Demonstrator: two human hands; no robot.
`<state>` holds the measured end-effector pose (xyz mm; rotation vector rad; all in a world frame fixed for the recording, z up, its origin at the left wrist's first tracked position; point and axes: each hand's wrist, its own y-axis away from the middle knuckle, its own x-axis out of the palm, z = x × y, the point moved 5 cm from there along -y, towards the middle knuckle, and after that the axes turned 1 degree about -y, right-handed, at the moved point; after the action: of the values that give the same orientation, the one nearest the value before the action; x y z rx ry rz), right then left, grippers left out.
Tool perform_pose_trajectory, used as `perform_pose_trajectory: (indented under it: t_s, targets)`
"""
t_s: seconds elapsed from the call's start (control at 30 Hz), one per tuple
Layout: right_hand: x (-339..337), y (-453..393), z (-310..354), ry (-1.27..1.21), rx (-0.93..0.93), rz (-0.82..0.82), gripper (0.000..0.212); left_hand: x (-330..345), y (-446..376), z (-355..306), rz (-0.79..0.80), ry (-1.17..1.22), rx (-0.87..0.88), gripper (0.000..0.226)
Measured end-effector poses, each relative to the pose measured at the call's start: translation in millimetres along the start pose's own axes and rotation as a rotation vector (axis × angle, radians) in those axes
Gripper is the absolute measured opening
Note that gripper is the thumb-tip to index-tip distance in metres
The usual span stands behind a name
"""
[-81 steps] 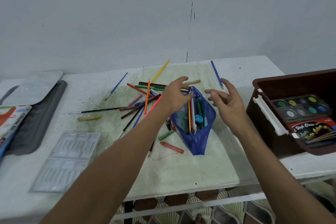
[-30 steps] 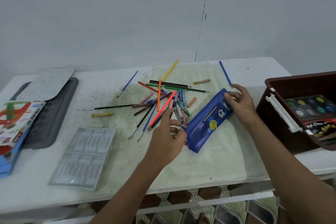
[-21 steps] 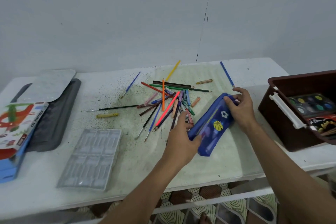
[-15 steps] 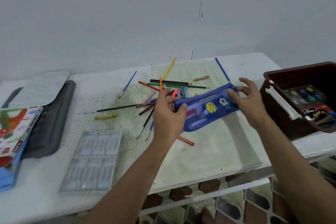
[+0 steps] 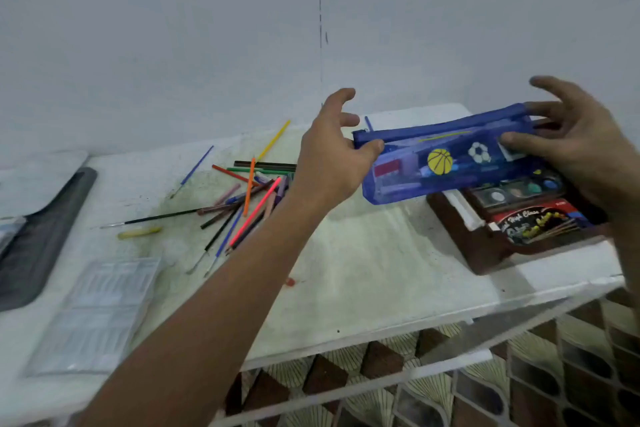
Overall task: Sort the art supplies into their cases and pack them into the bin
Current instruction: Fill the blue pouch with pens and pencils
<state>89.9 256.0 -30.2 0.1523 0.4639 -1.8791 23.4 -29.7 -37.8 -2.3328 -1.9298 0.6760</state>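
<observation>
The blue mesh pencil pouch (image 5: pixel 440 163), with a basketball and a football printed on it, hangs level in the air with pens inside. My left hand (image 5: pixel 332 163) pinches its left end. My right hand (image 5: pixel 581 152) grips its right end, thumb on the front and fingers behind. The pouch hovers over the near-left part of the brown bin (image 5: pixel 485 250) at the table's right edge. Inside the bin lie a watercolour palette (image 5: pixel 519 189) and a red box (image 5: pixel 533 224). A loose heap of coloured pencils and brushes (image 5: pixel 249 198) lies on the table behind my left arm.
A clear plastic insert tray (image 5: pixel 93 312) lies at the front left of the white table (image 5: pixel 363 274). A dark grey tray (image 5: pixel 38 239) sits at the far left. A yellow crayon (image 5: pixel 138 232) lies apart from the heap. The wall stands close behind.
The pouch, open on the table earlier, was laid flat and gripped at both ends. Both hands have lifted it and carried it right, over the bin.
</observation>
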Motion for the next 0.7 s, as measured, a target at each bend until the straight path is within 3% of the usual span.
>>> perform_pose_trajectory:
  t_s: [0.23, 0.5, 0.6, 0.7]
  targets:
    - [-112, -13, -45, 0.147, -0.015, 0.118, 0.075, 127, -6, -30, 0.180, -0.144, -0.016, 0.054]
    - [-135, -28, -88, 0.404, 0.041, 0.443, 0.092, 185, -9, -37, 0.477, -0.473, -0.082, 0.082]
    - [-126, -30, -107, 0.621, 0.092, 0.613, 0.101, 206, -10, -35, 0.647, -0.735, -0.067, 0.085]
    - [-120, -25, -123, 0.754, 0.157, 0.714, 0.107, 226, -7, -35, 0.735, -1.086, 0.080, 0.070]
